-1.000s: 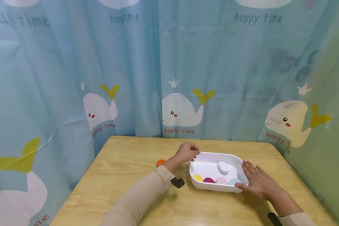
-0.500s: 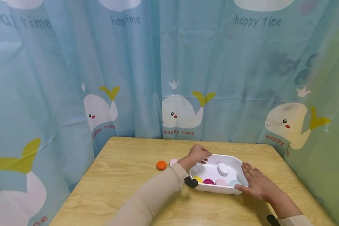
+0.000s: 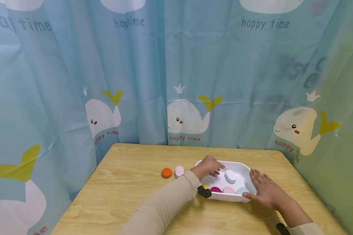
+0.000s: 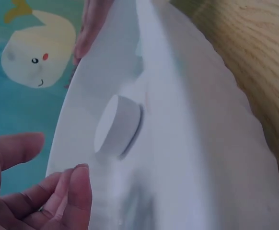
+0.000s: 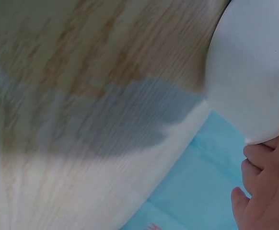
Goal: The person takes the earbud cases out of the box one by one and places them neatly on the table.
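Observation:
A white tray (image 3: 235, 197) stands on the wooden table. My left hand (image 3: 209, 166) reaches over its left side, thumb and fingers apart with nothing between them. Just right of those fingertips, a white rounded block (image 3: 230, 176) lies in the tray; the left wrist view shows the block (image 4: 118, 124) with a gap to the left hand (image 4: 48, 191). Along the tray's near wall sit a yellow piece (image 3: 206, 186), partly hidden, a magenta piece (image 3: 216, 189), a pink piece (image 3: 228, 190) and a light blue piece (image 3: 242, 190). My right hand (image 3: 266, 189) rests straight-fingered against the right rim.
Left of the tray, an orange round piece (image 3: 166, 173) and a pale pink piece (image 3: 179, 171) lie on the table (image 3: 129, 182). A blue whale-print curtain (image 3: 144, 81) hangs behind the table and at its sides.
My left hand has moved right from the tray's left rim to over its inside. The orange and pale pink pieces have come into view from behind that arm. My right hand keeps its place.

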Motion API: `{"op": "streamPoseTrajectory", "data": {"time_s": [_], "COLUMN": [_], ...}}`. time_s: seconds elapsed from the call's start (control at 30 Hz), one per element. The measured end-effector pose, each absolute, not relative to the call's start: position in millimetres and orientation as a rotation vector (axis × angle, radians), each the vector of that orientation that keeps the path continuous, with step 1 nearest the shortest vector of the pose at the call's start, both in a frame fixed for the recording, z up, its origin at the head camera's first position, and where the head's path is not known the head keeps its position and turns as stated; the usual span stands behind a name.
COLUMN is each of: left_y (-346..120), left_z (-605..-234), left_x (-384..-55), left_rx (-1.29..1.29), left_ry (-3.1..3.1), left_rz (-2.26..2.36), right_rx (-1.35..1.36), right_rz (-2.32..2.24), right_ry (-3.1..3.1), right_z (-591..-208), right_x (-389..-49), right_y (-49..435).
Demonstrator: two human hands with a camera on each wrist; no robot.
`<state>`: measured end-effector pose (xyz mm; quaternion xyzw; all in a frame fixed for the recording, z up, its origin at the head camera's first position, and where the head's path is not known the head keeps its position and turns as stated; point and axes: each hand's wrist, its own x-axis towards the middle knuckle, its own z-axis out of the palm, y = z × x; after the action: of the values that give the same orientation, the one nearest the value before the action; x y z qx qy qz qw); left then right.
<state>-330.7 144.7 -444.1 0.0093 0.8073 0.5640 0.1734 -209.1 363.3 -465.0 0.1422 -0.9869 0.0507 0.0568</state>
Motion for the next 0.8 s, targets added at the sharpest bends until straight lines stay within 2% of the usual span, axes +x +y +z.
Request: {"op": "streamPoseTrajectory", "data": {"time_s": [0.37,0.8], "left_y": [155,172], "left_z": [-457,-472], "left_x": [-331,-326], "left_rx": [-0.083,-0.095], "left_ry": [2.29,2.34], "left_rz": [1.645,1.63], "right_rx": [0.464,0.449], "right_rz": [0.122,0.196], "right_ry": [-2.978,-2.997], "right_z": [-464,-464], "right_x": [-210,-210], "right_y": [361,365]}}
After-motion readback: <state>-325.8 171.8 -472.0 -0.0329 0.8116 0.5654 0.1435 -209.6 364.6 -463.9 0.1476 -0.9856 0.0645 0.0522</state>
